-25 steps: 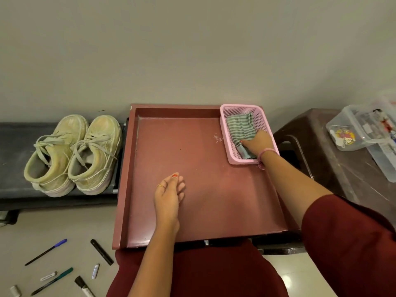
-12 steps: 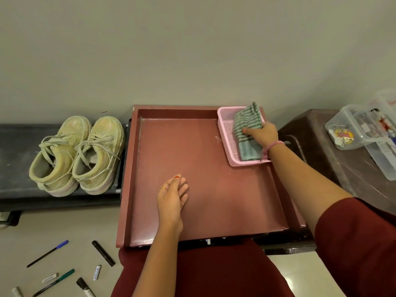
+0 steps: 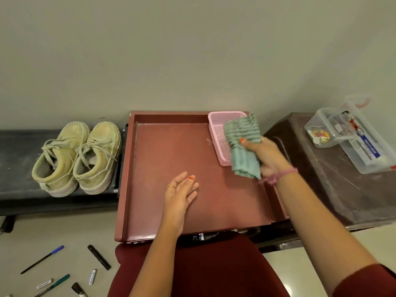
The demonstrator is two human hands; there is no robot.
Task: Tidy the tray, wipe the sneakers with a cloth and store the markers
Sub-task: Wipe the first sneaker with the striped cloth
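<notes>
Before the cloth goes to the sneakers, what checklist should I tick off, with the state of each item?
1. Cloth in the right hand grip: ok, bunched and clasped.
2. Cloth lifted out of the pink basket: ok.
3. Left hand free: ok, open, flat on the tray.
4. Sneakers reachable: ok, side by side on the bench left of the tray.
5. Cloth damp or dry: cannot tell.
6. Markers stored: not ok, scattered on the floor.

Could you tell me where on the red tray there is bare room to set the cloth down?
The tray floor is bare between its left wall and the left hand, and along the near edge. The far-right corner is crowded: the pink basket sits there, with the right hand holding the cloth over it.
</notes>
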